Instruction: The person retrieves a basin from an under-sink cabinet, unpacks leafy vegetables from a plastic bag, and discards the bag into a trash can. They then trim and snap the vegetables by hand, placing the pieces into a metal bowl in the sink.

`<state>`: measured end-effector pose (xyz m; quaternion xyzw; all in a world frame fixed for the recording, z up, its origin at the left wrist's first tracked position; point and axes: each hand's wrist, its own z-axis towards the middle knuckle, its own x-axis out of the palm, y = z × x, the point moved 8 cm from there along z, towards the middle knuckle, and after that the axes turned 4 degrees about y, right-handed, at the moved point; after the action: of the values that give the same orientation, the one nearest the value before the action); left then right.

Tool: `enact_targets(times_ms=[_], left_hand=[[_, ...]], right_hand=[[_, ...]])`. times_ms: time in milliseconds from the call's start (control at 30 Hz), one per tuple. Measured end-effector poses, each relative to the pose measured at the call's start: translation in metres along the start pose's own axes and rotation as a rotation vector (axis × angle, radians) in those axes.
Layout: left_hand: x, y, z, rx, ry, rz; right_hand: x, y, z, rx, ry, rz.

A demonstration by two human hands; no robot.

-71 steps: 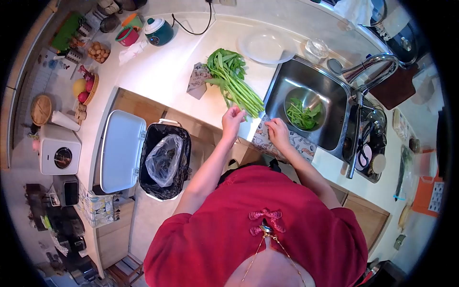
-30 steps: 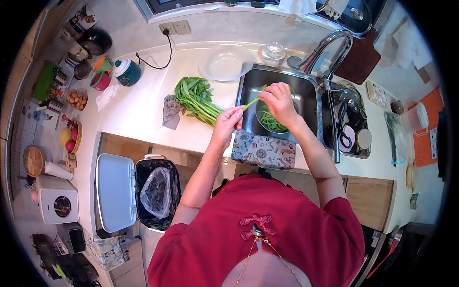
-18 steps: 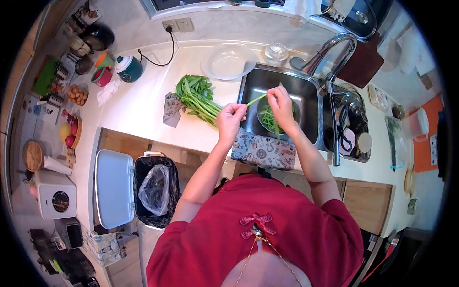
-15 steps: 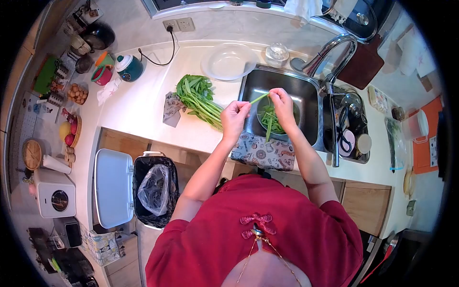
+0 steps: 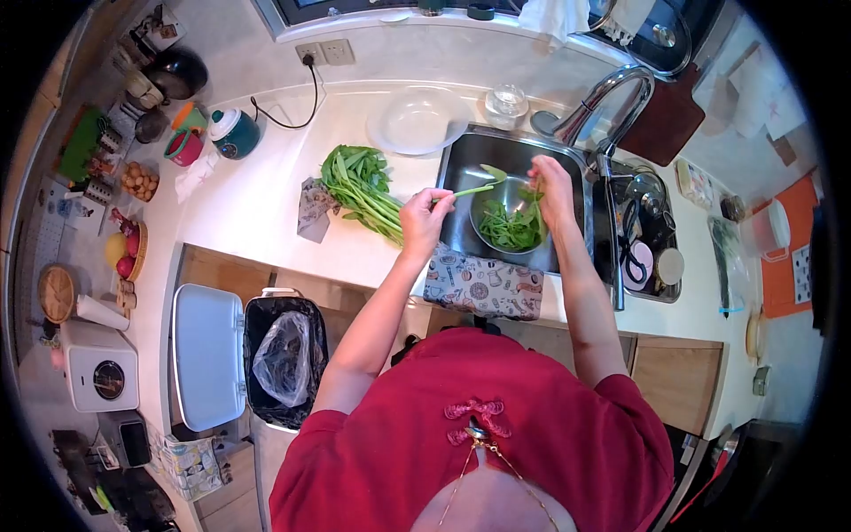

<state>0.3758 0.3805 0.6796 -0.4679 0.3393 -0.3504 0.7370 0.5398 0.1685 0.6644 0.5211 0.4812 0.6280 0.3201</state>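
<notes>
My left hand [image 5: 424, 217] pinches a green vegetable stem [image 5: 472, 191], whose leafy tip points right over the sink [image 5: 463, 158]. To the right, my right hand [image 5: 555, 191] is raised over the bowl side of the sink, its fingers closed on a piece of leaf [image 5: 534, 197] that hangs down. Beneath sits a round bowl [image 5: 475, 229] in the sink, holding torn green leaves [image 5: 511, 230]. A bunch of leafy greens [image 5: 365, 191] lies on the counter just left of my left hand, its stems toward me.
A translucent plate [image 5: 417, 120] and a glass jar [image 5: 506, 103] stand behind the sink. The faucet [image 5: 612, 106] arches over its right side. Patterned cloth [image 5: 483, 282] hangs over the front edge. Below left, a lined trash bin [image 5: 285, 355] stands with its lid up.
My hands have moved apart, the right one to the right with a leaf piece. The left keeps the stem, and the view has shifted slightly.
</notes>
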Motion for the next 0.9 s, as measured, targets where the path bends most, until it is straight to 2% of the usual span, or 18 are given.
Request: enact_targets(times_ms=[33,100,133,200,267,333,433,500,533,600,667,733,867,900], left_hand=[[0.003,0.003,0.002,-0.047,0.046,-0.040],[0.013,0.006,0.007,-0.072,0.133,-0.091],[0.016,0.007,0.009,-0.069,0.142,-0.092],[0.023,0.005,0.014,-0.033,0.193,-0.076],[0.026,0.003,0.017,-0.016,0.209,-0.055],[0.030,0.001,0.020,0.000,0.222,-0.035],[0.031,-0.007,0.023,0.009,0.161,-0.077],[0.031,-0.009,0.022,-0.029,0.128,-0.299],[0.031,-0.010,0.022,-0.030,0.127,-0.298],[0.037,-0.007,0.020,-0.102,0.150,-0.529],[0.039,-0.004,0.018,-0.135,0.127,-0.595],[0.041,0.003,0.015,-0.167,0.103,-0.660],[0.047,0.009,0.009,-0.149,0.067,-0.643],[0.047,0.008,0.008,-0.118,0.027,-0.633]], right_hand=[[0.003,0.005,-0.003,0.002,-0.008,-0.001],[0.038,0.018,-0.007,-0.096,0.296,-0.201],[0.041,0.023,-0.009,-0.100,0.288,-0.199],[0.066,0.025,-0.016,-0.095,0.519,-0.265],[0.072,0.017,-0.018,-0.110,0.550,-0.318],[0.085,-0.003,-0.029,0.052,0.678,-0.328],[0.086,-0.013,-0.043,0.103,0.707,-0.339],[0.087,-0.016,-0.048,0.103,0.693,-0.407],[0.087,-0.019,-0.049,0.104,0.694,-0.407],[0.085,-0.024,-0.051,0.066,0.698,-0.681],[0.085,-0.026,-0.055,0.080,0.663,-0.651],[0.087,-0.017,-0.053,-0.123,0.627,-0.773],[0.084,-0.025,-0.051,-0.111,0.530,-0.665],[0.080,-0.035,-0.048,0.066,0.493,-0.412]])
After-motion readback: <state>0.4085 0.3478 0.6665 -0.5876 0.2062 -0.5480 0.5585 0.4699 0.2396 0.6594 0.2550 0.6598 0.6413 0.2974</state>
